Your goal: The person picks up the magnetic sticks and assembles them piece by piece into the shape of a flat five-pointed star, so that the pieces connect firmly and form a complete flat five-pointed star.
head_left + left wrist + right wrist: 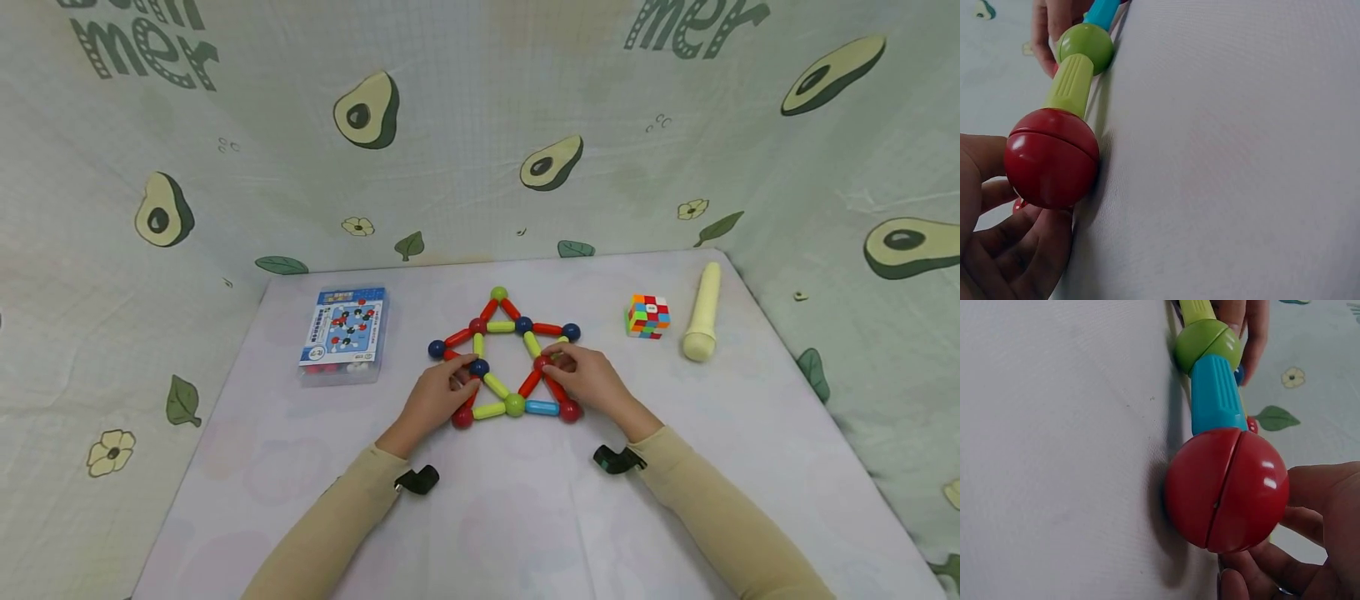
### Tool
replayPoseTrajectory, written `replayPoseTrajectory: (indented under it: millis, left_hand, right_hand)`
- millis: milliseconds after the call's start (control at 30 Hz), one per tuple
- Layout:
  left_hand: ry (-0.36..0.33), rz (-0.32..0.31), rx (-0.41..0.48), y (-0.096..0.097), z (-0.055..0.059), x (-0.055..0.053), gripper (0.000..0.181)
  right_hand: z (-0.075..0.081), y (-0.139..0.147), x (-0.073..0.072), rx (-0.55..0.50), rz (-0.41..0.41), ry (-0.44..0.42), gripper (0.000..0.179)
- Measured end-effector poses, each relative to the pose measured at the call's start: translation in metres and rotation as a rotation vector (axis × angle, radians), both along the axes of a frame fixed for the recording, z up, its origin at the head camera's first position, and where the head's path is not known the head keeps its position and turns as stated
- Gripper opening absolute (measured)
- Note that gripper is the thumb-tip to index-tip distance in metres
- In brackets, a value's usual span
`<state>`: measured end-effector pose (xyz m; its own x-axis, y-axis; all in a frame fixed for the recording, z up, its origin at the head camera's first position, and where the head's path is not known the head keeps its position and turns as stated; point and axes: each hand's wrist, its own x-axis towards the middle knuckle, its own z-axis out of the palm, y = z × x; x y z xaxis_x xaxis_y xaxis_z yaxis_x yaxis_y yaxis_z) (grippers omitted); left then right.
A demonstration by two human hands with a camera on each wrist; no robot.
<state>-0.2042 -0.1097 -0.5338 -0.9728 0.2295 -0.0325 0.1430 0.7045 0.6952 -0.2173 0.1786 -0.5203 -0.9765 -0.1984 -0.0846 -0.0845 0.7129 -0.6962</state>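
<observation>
A star-shaped figure of coloured balls and short rods lies flat on the table in the head view. My left hand is at its left side, pinching a dark blue ball between thumb and fingers. On the opposite side, my right hand pinches a red ball. A red corner ball stands large beside the left fingers in the left wrist view. In the right wrist view another red corner ball joins a light blue rod and a green ball. Fingers partly hide some rods.
A clear plastic box with a printed blue and white card lies at the left. To the right are a colourful puzzle cube and a pale yellow stick with a rounded end. Avocado-print cloth hangs behind the table.
</observation>
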Motion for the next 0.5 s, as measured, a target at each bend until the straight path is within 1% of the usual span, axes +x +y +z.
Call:
replayPoseTrajectory:
  millis: [67, 133, 233, 300, 367, 500]
  left_hand:
    - [0.03, 0.026, -0.014, -0.001, 0.0, 0.0, 0.045]
    - [0.074, 0.059, -0.029, -0.002, 0.001, 0.0, 0.044]
    - [0.145, 0.103, -0.065, -0.003, 0.004, -0.002, 0.043]
    - [0.172, 0.113, -0.095, -0.001, 0.007, -0.004, 0.044]
    - [0.177, 0.108, -0.142, 0.002, 0.011, -0.008, 0.046]
    - [0.132, 0.072, -0.226, 0.012, 0.015, -0.014, 0.052]
  right_hand:
    - [0.001, 0.003, 0.0, -0.011, -0.011, 0.007, 0.031]
    - [0.002, 0.007, -0.002, -0.021, -0.029, 0.03, 0.031]
    - [0.004, 0.013, -0.007, -0.023, -0.059, 0.087, 0.033]
    - [0.005, 0.016, -0.012, -0.014, -0.075, 0.118, 0.033]
    - [0.007, 0.017, -0.018, 0.004, -0.077, 0.147, 0.034]
    - [0.011, 0.01, -0.032, 0.068, -0.037, 0.193, 0.035]
